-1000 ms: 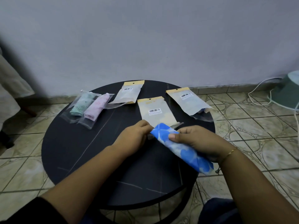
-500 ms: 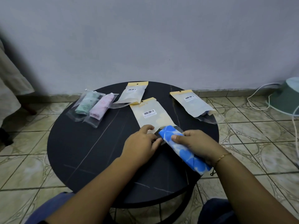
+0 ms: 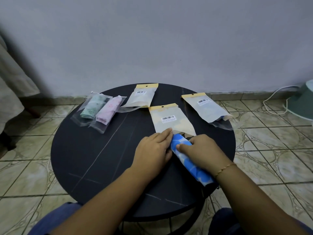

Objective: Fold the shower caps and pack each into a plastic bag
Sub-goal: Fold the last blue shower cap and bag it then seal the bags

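A rolled blue and white shower cap (image 3: 190, 162) lies on the round black table (image 3: 94, 155), its far end at the open mouth of the middle plastic bag (image 3: 169, 119). My right hand (image 3: 203, 150) grips the roll from above. My left hand (image 3: 154, 148) lies beside the roll with its fingers on the bag's near edge; whether it pinches the edge is hidden. Two more bags with yellow headers lie at the back centre (image 3: 144, 96) and the back right (image 3: 205, 107). Two clear bags at the back left hold a green cap (image 3: 91, 107) and a pink cap (image 3: 109, 110).
The table stands on a tiled floor (image 3: 271, 146) close to a grey wall. A pale green object (image 3: 303, 102) with a white cable sits on the floor at the right. Light cloth (image 3: 11, 85) hangs at the left edge.
The blue roll has moved forward to the mouth of the middle bag. Both hands went with it, and the bag has shifted a little on the table.
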